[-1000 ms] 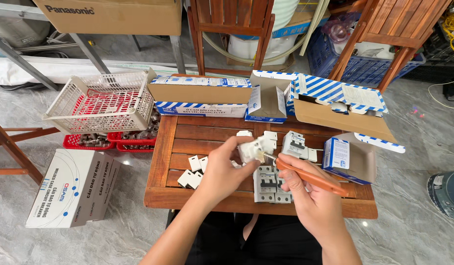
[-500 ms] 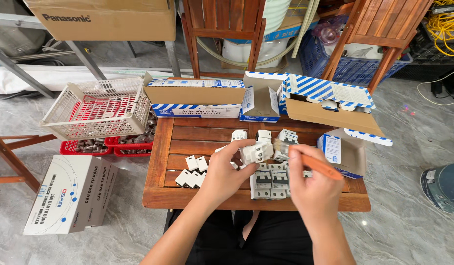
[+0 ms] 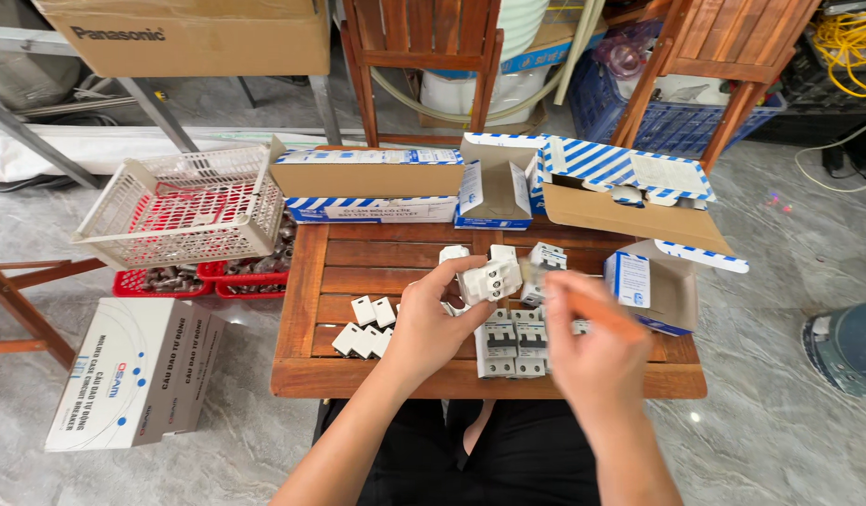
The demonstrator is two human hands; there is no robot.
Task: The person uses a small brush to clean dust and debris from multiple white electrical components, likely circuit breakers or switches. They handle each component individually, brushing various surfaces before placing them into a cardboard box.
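My left hand (image 3: 433, 323) holds a white circuit breaker (image 3: 490, 279) above a small wooden table (image 3: 311, 370). My right hand (image 3: 597, 351) grips an orange-handled screwdriver (image 3: 601, 314), blurred by motion, with its tip close to the breaker. Under my hands several grey-and-white breakers (image 3: 512, 349) lie in a row on the table. A few small white parts (image 3: 367, 326) lie to the left of my left hand. More white breakers (image 3: 545, 255) stand just behind the held one.
Open blue-and-white striped cartons (image 3: 629, 183) and a long carton (image 3: 367, 183) line the table's far edge. A white plastic basket (image 3: 185, 206) rests over red trays (image 3: 170, 281) at left. A white box (image 3: 133, 370) lies on the floor. Wooden chairs (image 3: 419, 56) stand behind.
My right hand with the screwdriver has swung in toward the breaker and is now blurred. My left hand keeps holding the breaker at about the same place.
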